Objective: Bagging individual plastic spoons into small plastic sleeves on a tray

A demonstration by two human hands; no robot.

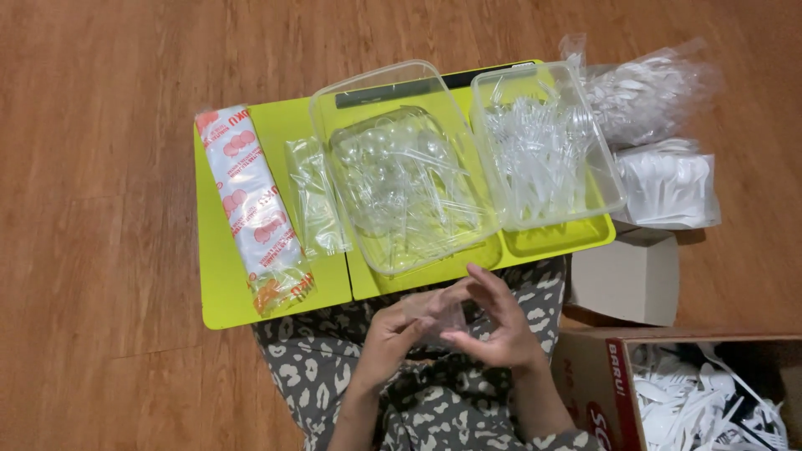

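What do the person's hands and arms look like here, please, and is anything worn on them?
Both the left hand and the right hand are bare: no gloves, and no rings or watch that I can make out. The forearms are uncovered. A grey sleeve with a dark animal-spot print shows at the right arm's bottom edge.

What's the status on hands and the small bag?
Left hand and right hand both pinch a small clear bag over the lap. Tub of clear spoons just ahead on the green tray. Nothing between.
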